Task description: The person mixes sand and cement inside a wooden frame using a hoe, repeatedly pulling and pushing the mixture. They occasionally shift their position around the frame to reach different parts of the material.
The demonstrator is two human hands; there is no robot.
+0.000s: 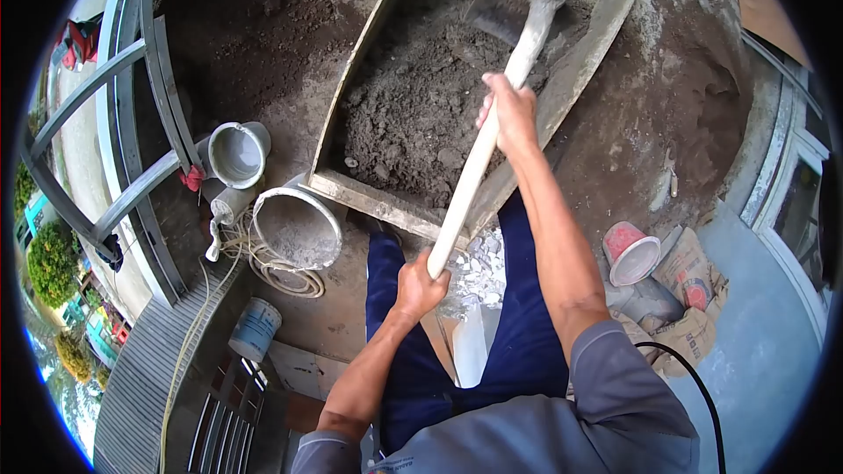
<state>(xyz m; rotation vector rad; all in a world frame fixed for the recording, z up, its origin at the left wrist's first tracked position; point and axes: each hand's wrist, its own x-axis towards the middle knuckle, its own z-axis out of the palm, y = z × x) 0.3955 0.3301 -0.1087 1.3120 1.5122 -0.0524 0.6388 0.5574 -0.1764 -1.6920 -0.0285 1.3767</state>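
Two hands clenched fully round one pale hoe handle point(474, 167): left hand point(420, 285) at the butt end, right hand point(511, 114) higher up toward 1 o'clock. Beyond, at 12 o'clock, one blade point(500, 4) sunk in grey mortar mix point(413, 96) inside one wooden box point(378, 202). Out at 9 o'clock two grey buckets point(235, 154) and one rope coil point(285, 276); at 3 o'clock one red-rimmed bucket point(630, 256).

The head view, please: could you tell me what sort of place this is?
Probably a small building site, seemingly on a raised terrace. A wooden box holds grey mortar mix, which the left hand and right hand work with a hoe. Caked buckets and paper sacks lie around.
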